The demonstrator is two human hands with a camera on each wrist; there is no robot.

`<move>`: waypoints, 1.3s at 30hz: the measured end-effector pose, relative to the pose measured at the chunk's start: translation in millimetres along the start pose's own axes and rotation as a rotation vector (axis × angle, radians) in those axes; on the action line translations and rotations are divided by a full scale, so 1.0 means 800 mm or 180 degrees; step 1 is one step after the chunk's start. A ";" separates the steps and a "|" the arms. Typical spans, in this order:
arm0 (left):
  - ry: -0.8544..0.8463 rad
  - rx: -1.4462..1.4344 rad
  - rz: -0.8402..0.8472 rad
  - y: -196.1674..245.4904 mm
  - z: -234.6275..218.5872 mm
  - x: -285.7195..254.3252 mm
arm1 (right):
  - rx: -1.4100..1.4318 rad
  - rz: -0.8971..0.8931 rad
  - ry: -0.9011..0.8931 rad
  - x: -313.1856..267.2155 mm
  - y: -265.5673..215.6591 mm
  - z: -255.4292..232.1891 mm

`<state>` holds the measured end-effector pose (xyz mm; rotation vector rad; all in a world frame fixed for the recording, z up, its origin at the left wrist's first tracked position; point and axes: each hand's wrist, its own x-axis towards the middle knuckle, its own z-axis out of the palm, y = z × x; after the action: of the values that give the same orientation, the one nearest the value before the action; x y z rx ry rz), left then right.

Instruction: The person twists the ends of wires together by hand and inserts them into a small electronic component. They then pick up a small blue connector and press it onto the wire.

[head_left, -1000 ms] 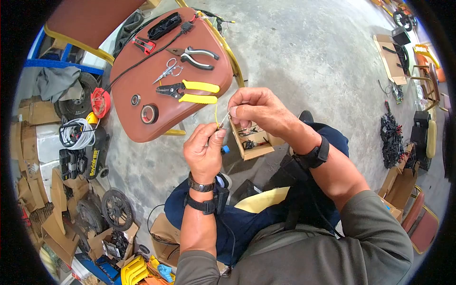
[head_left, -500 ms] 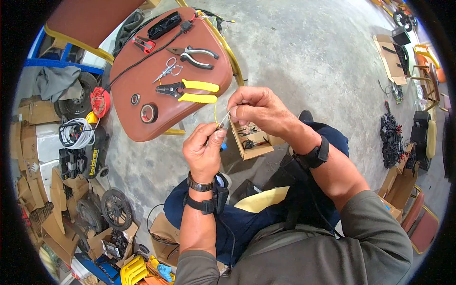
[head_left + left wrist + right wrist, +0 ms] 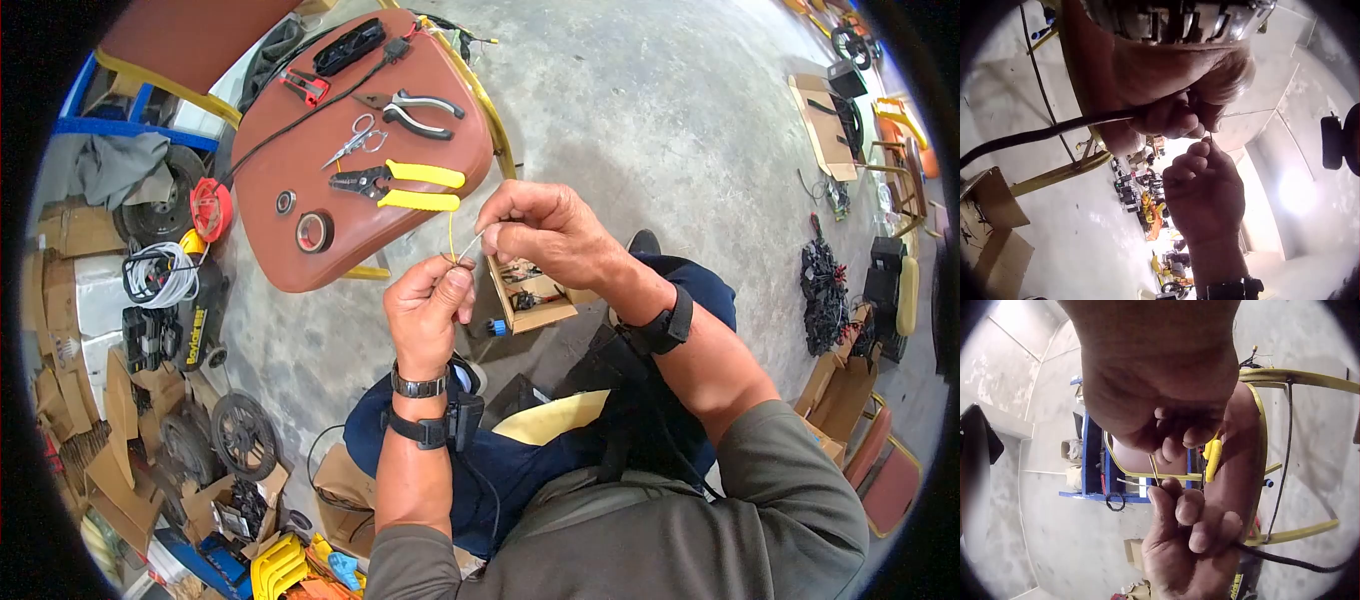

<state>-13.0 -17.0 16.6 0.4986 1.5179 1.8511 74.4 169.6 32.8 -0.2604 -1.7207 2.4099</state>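
Note:
Between finger and thumb, my left hand [image 3: 425, 305] holds the end of a black cable [image 3: 1054, 130]. A thin yellow wire [image 3: 451, 235] stands up from those fingertips. My right hand [image 3: 548, 235], just to the right and higher, pinches the tip of a thin pale wire [image 3: 470, 248] that spans the short gap to the left fingertips. In the right wrist view a short stretch of thin wire [image 3: 1155, 472] runs between the hands. Yellow-handled wire strippers [image 3: 425, 174] lie close by on the brown chair seat [image 3: 270, 255].
Pliers [image 3: 400, 100], scissors [image 3: 360, 136], a red tool [image 3: 308, 90] and a roll of tape [image 3: 301, 232] lie on the seat. A cardboard box [image 3: 545, 316] with small parts sits on the floor below the hands. Wheels [image 3: 244, 437] and cartons crowd the left side.
The left hand has shifted slightly, and the yellow wire stands straighter. A blue piece below the left hand has swung right and down. The right hand keeps its pinch nearly in place.

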 end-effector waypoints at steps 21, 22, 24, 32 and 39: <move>0.0056 -0.0531 -0.0453 0.002 -0.001 0.001 | -0.1075 -0.0302 0.0121 -0.004 -0.001 0.007; 0.0064 -0.0539 -0.0462 0.002 -0.001 0.002 | -0.1140 -0.0346 0.0129 -0.004 -0.001 0.007; 0.0058 -0.0537 -0.0463 0.002 -0.001 0.002 | -0.1270 -0.0380 0.0154 -0.004 -0.001 0.007; 0.0079 -0.0419 -0.0618 0.007 0.000 0.003 | -0.1723 -0.0715 0.0309 -0.002 0.002 0.009; 0.0115 -0.0387 -0.0708 0.007 0.002 0.003 | -0.1965 -0.0995 0.0341 0.001 0.006 0.008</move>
<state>-15.5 -14.6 21.8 0.2306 1.4122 1.7728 72.1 161.9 30.1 -0.1716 -2.2142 1.5789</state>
